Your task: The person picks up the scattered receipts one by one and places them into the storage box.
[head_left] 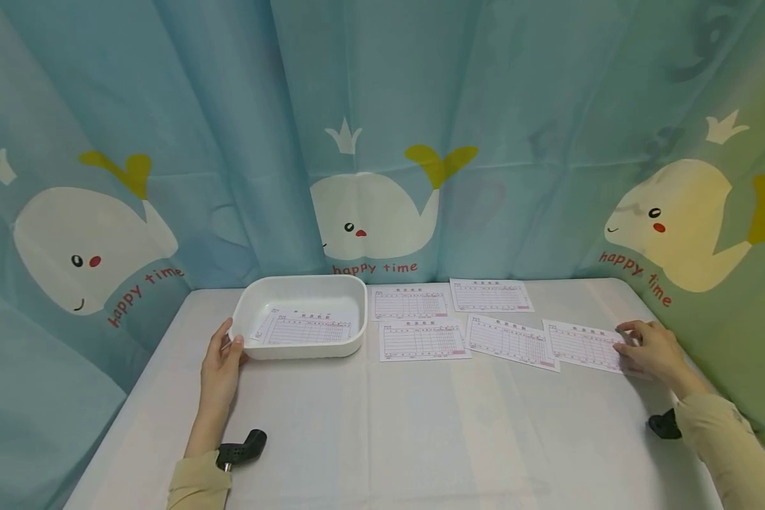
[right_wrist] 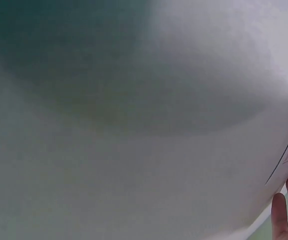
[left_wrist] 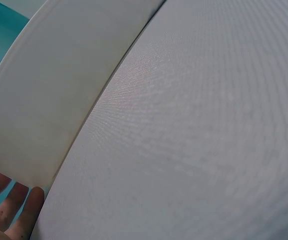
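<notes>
Left hand on the near-left corner of the white tray, thumb hooked over the rim, fingers against the outer wall; in the left wrist view, straight fingertips showing at the tray wall. Tray on the table, left of centre, with one printed form lying flat inside. Right hand at the far right of the table, fingers bent down onto the right end of the rightmost form; cannot tell whether pinching the sheet or just pressing on it. Right wrist view mostly blur, only fingertips and a paper edge visible. Four more forms flat on the table right of the tray: two in a back row, two in a front row, the front-right one tilted and just beside the sheet under the right hand. Black wrist mounts on both forearms. Whale-print blue curtain behind and to both sides.
</notes>
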A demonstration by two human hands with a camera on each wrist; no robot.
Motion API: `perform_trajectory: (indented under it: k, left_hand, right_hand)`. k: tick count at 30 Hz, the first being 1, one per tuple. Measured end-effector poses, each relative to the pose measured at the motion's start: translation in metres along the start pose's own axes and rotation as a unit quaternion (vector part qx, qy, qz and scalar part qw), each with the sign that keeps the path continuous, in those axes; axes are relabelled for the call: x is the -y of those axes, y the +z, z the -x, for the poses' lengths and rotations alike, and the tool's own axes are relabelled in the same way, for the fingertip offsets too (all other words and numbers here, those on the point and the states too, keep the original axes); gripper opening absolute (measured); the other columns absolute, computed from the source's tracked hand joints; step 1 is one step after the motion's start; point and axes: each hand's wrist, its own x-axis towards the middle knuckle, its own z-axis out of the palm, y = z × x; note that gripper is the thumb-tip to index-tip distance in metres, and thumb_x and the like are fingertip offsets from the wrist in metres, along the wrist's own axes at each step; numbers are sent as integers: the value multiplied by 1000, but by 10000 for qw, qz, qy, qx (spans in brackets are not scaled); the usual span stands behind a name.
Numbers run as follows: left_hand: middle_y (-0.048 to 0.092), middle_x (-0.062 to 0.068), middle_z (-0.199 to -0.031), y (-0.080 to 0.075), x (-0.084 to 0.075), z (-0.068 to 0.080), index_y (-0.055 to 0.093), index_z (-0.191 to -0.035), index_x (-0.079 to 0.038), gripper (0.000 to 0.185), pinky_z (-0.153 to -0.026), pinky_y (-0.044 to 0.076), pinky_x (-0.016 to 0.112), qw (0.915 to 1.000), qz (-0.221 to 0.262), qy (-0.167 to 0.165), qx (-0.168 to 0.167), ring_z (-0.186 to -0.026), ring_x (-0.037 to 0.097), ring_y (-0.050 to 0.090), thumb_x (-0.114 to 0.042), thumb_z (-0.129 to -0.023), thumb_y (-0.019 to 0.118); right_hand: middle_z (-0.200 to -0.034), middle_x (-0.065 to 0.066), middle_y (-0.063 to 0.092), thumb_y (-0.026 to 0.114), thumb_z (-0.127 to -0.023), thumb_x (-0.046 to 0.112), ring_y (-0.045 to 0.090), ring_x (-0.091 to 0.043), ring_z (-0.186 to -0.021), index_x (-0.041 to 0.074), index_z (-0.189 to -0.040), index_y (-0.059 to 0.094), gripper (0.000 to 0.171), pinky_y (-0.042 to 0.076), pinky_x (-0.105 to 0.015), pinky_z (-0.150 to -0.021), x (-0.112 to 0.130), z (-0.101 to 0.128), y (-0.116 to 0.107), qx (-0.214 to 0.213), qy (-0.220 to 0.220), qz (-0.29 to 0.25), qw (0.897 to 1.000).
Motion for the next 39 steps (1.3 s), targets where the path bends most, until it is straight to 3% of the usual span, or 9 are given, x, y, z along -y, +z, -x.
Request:
perform_trajectory:
  k: [5, 10, 17, 25, 33, 39]
  left_hand:
    - [33, 15, -155, 1, 0, 0, 23, -154, -22, 55, -80, 36, -7, 10000, 71, -47, -11, -137, 33, 42, -36, -103, 40]
    - [33, 14, -155, 1, 0, 0, 22, -154, -23, 55, -81, 38, -7, 9999, 72, -88, -4, -137, 32, 42, -37, -103, 39]
    - [34, 11, -155, 1, 1, 0, 23, -153, -24, 55, -86, 39, -4, 9999, -12, -127, -5, -138, 29, 42, -40, -103, 38]
    - [35, 14, -154, 1, 1, -1, 23, -153, -23, 55, -81, 38, -6, 9999, 21, -109, -31, -137, 31, 43, -39, -103, 39]
    - [36, 16, -153, 2, 3, -3, 24, -153, -23, 55, -78, 37, -8, 9999, 85, -104, -52, -135, 31, 45, -38, -103, 40]
    - [36, 16, -153, 1, 4, -2, 24, -153, -23, 55, -79, 37, -8, 9999, 70, -82, -48, -134, 31, 45, -37, -103, 40]
  right_hand:
    - [-116, -37, 43, 63, -89, 16, 38, -51, -101, -7, -126, 47, 47, 33, -61, -79, 0, -4, -3, 234, 1, -88, 9997]
    - [-115, -35, 44, 63, -88, 12, 37, -48, -100, -7, -128, 46, 48, 33, -60, -79, 2, -8, -9, 574, -45, -119, 9983]
    - [-108, -31, 47, 62, -87, 12, 40, -42, -96, -7, -126, 48, 46, 33, -52, -77, 3, -10, -10, 698, -30, -197, 9974]
    - [-104, -27, 45, 62, -89, 15, 39, -40, -94, -9, -115, 51, 37, 31, -38, -73, 3, -7, -12, 703, 156, -393, 9966]
    - [-116, -38, 44, 63, -88, 16, 43, -48, -102, -10, -115, 45, 42, 37, -56, -82, -2, -6, -9, 617, 342, -652, 9954]
    - [-117, -39, 46, 62, -89, 14, 46, -50, -103, -9, -116, 49, 39, 38, -55, -80, -3, -5, -9, 562, 208, -530, 9968]
